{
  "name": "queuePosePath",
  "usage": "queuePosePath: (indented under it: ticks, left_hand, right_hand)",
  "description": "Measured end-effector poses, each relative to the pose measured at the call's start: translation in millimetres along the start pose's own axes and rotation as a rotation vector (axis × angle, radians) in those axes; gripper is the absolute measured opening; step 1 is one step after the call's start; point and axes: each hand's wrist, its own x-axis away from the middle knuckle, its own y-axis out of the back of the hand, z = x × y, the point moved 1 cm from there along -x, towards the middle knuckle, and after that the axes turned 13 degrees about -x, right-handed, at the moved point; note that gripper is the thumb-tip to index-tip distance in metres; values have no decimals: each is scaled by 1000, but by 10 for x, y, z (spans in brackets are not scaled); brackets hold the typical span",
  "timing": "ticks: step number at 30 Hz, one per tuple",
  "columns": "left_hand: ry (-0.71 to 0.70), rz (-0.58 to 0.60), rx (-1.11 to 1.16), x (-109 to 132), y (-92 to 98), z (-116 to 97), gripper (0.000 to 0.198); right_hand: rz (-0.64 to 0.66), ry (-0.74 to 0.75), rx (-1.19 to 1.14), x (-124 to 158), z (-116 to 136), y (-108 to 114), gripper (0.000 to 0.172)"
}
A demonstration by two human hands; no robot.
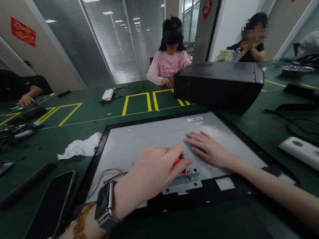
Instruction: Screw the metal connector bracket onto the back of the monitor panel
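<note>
The back of a flat display panel [149,132], grey metal with a black frame, lies in front of me on the table. My left hand [159,167], wearing a watch and a beaded bracelet, is closed around a small orange-handled screwdriver [186,169]. Its thin shaft points down at a metal bracket [181,188] near the panel's front edge; whether the tip sits in a screw I cannot tell. Flat on the grey metal, to the right of the bracket, rests my right hand [209,150] with fingers spread. Thin coloured wires [108,173] run left of the bracket.
A phone [49,210] and a black bar [25,184] lie at left, near crumpled tissue [80,147]. Behind the panel stands a large black casing [219,86]. A white device [316,159] and cables are at right. Across the table sits a person in pink [168,62].
</note>
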Motion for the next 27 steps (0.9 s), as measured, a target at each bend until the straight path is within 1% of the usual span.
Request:
queuePosePath:
  ticks: [4, 8, 15, 18, 21, 24, 27]
  left_hand:
    - [-17, -4, -7, -13, 10, -23, 21]
    - [-34, -29, 35, -2, 30, -45, 15]
    - [-63, -20, 44, 20, 31, -47, 17]
    - [-63, -32, 33, 16, -1, -20, 26]
    - [-61, -3, 2, 6, -22, 4, 32]
    - [-42, 14, -46, -5, -19, 14, 31]
    - [-31, -5, -61, -8, -7, 9, 26]
  right_hand:
    - [6, 1, 2, 7, -21, 0, 43]
    - [2, 3, -6, 2, -31, -5, 43]
    - [2, -1, 9, -5, 2, 5, 43]
    - [4, -1, 9, -3, 0, 0, 43]
    - [4, 4, 10, 1, -15, -13, 43]
    - [-3, 8, 2, 5, -27, -18, 43]
    - [4, 6, 5, 7, -20, -9, 43]
